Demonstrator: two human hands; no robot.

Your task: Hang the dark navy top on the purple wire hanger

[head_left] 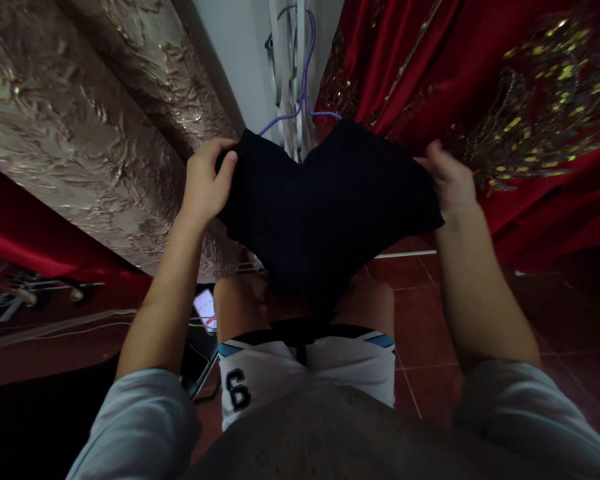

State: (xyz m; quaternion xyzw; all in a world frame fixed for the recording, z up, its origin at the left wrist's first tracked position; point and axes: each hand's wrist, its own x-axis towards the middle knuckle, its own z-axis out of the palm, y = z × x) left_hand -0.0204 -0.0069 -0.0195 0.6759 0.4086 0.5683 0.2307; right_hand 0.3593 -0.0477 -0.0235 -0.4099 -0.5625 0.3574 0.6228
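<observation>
Shorts: white with black and blue trim and a black "6" (265, 380), worn by the person, closest to the camera.
Left hand (209, 179): grip pinching the upper left corner of the dark garment (325, 207), thumb on the front.
Right hand (449, 179): at the garment's right edge, slightly blurred; cannot tell whether the grip is closed on the cloth.
Dark garment: spread between both hands, above the knees, its lower part narrowing down between them.
Phone (206, 309): screen lit, beside the left knee.
Purple hanger (303, 107): just beyond the garment, its two arms passing out of sight at the cloth's top edge.
Floor (425, 327): reddish tiles with pale joints.
White metal bars (291, 67): upright, behind the hanger.
Beige curtain (105, 133): crinkled, shiny, on the left.
Red cloth (430, 73): on the right, with gold sequins.
</observation>
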